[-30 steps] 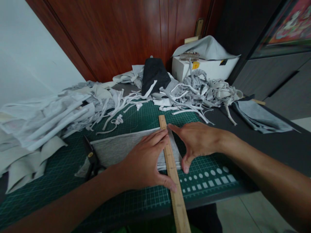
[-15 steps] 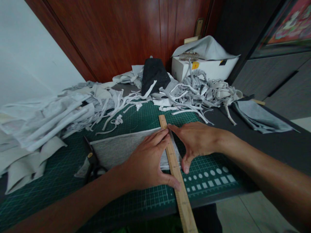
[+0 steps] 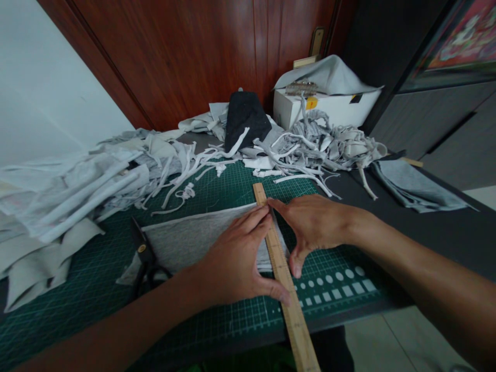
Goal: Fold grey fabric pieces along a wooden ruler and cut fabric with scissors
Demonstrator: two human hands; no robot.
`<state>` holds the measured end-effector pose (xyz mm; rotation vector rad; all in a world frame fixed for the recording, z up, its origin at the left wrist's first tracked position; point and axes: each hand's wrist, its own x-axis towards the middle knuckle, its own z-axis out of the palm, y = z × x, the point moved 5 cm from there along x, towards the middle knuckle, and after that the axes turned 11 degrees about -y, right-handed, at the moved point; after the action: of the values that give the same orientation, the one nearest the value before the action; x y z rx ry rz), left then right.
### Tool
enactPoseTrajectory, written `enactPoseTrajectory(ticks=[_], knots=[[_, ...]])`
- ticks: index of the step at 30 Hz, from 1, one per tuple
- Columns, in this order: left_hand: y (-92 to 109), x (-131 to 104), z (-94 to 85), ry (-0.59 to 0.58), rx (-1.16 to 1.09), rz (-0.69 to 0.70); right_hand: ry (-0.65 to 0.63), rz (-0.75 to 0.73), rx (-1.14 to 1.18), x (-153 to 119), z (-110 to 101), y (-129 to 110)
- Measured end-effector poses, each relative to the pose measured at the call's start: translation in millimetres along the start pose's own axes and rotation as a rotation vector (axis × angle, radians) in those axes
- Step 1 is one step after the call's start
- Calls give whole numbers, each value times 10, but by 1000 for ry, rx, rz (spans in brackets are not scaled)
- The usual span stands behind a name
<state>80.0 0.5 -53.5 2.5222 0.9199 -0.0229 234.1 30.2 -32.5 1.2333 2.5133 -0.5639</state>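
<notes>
A wooden ruler lies across the right end of a folded grey fabric piece and sticks out past the table's front edge. My left hand presses on the ruler, its fingertips near the far part and its thumb stretched toward the near part. On the other side, my right hand has its thumb and fingers spread, touching the ruler's right edge and the fabric's end. Black scissors rest on the fabric's left end, their handles partly behind my left forearm. Beneath everything is a green cutting mat.
Heaped grey and white fabric covers the left side. Tangled fabric strips lie at the back, near a black cloth and a white box. Folded grey cloth sits at the right. A wooden door stands behind.
Both hands stay at almost the same spots on the ruler and fabric. The ruler's near end has swung very slightly to the right.
</notes>
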Motion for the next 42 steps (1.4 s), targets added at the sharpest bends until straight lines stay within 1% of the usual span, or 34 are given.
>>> enactPoseTrajectory(ticks=[5, 9, 18, 24, 34, 39, 42], knots=[[1, -7, -18, 25, -18, 12, 10, -2, -10, 3, 5, 5], [-6, -16, -7, 13, 14, 8, -3, 13, -2, 9, 15, 11], [-43, -30, 11, 97, 4, 16, -8, 6, -9, 11, 3, -8], [-49, -42, 14, 74, 25, -7, -11, 5, 5, 13, -3, -4], [-36, -58, 9, 133, 89, 9, -6, -7, -4, 5, -29, -18], [-26, -69, 13, 109, 94, 12, 6, -5, -16, 3, -20, -18], [-24, -75, 1, 135, 67, 24, 10, -9, -8, -4, -9, -14]])
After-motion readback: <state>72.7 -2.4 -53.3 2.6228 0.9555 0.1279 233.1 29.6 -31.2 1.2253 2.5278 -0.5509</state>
